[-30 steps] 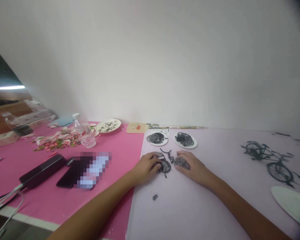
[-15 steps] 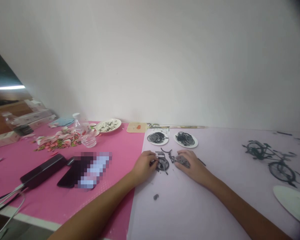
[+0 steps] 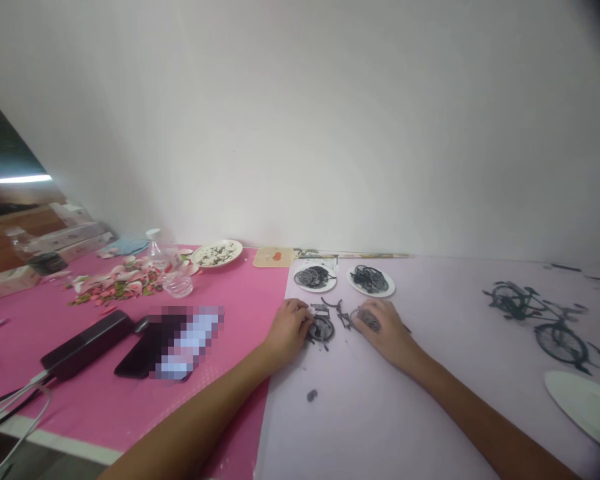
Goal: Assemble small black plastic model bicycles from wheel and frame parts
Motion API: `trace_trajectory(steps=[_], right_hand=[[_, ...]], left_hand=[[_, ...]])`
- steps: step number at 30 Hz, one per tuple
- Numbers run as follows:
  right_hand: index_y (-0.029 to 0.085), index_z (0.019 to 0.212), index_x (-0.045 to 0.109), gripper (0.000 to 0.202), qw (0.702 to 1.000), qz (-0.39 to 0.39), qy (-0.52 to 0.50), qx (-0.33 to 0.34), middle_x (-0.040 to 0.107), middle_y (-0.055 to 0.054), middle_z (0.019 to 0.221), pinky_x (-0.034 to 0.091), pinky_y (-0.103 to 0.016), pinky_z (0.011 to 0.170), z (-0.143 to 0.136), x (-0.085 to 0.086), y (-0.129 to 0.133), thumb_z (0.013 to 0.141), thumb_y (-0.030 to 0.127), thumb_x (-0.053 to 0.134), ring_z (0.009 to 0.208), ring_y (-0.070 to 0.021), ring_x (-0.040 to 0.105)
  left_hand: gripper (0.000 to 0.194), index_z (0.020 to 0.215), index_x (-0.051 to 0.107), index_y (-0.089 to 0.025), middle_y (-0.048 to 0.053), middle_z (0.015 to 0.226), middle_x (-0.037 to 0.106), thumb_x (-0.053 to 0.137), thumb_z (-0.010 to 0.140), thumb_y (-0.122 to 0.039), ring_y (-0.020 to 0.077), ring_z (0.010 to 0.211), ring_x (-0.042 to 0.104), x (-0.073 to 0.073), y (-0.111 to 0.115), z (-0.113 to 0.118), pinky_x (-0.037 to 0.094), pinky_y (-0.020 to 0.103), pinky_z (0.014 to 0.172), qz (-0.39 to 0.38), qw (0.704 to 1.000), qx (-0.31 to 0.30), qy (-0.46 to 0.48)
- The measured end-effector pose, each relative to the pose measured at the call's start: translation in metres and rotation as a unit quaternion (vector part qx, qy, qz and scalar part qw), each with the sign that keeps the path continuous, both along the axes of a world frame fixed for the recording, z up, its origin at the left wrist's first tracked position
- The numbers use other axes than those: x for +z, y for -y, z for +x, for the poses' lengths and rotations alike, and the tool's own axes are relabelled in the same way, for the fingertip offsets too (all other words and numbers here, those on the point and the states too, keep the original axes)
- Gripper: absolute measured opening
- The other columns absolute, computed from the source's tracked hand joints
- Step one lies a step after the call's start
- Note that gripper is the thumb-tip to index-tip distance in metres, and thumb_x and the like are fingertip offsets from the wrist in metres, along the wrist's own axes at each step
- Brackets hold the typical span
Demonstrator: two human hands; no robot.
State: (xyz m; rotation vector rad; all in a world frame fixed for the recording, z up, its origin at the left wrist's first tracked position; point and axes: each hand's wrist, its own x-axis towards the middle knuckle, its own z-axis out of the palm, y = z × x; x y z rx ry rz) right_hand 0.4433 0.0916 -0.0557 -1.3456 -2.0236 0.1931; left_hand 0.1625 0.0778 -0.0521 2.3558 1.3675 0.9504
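Observation:
My left hand [image 3: 289,330] rests at the left side of a dark wheel assembly [image 3: 323,328], its fingers curled and pressed at that edge. To the right, my right hand [image 3: 383,328] has its fingers closed round a dark spoked wheel [image 3: 369,320], partly covered by the thumb and fingers. Between the two lie a thin forked piece [image 3: 343,317] and a curved black strip [image 3: 333,303]. Fingertips on both sides are partly hidden. A finished-looking black model bicycle [image 3: 537,317] stands off to the right.
Two white plates, the left plate [image 3: 300,283] and the right plate [image 3: 354,283], hold black parts. A small dark lump [image 3: 312,395] lies nearer me. Phones [image 3: 137,353], a black power strip [image 3: 87,343], a bottle [image 3: 155,252] and pink petals [image 3: 130,280] occupy the pink side.
The wheel assembly by my left hand has shifted slightly left. On the right, the spoked wheel has turned or tilted slightly within my fingers.

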Motion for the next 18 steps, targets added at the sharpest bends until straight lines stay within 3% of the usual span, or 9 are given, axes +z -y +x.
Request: trace_trajectory(steps=[11,18], right_hand=[[0.025,0.094,0.065,0.019,0.999,0.017,-0.030,0.029,0.064,-0.007,0.107,0.045,-0.045,0.104,-0.003,0.005,0.004,0.097,0.043,0.060,0.115,-0.0297,0.054],[0.024,0.095,0.062,0.029,0.998,-0.013,-0.060,0.031,0.064,-0.007,0.102,0.045,-0.045,0.100,-0.007,0.020,0.013,0.106,0.043,0.043,0.109,-0.0275,0.055]], left_hand=[[0.019,0.105,0.068,-0.024,0.008,0.112,0.061,0.050,0.102,-0.023,0.0251,0.108,0.055,0.006,0.005,0.003,0.044,0.044,0.098,0.011,0.999,0.029,0.011],[0.021,0.105,0.067,-0.024,0.005,0.105,0.069,0.046,0.105,-0.024,0.0231,0.102,0.061,0.009,0.008,0.003,0.040,0.042,0.098,-0.003,0.996,0.021,0.083]])
